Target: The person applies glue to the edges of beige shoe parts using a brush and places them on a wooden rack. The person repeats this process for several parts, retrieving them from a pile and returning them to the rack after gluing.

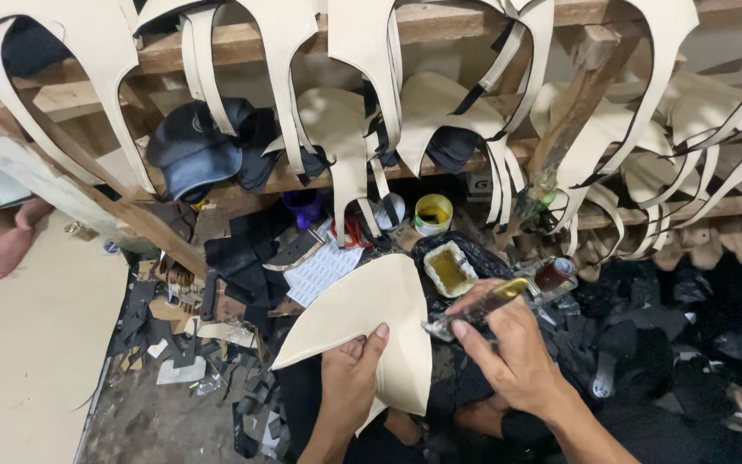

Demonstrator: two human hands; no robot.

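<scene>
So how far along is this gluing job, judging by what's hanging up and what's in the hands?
Done, it seems: many cream cut pieces already hang over the wooden rack. In hand: the left hand grips one cream piece, while the right hand holds a brush at its edge, near an open glue tray. Left: whether more pieces wait can't be told; only dark scraps show.
</scene>
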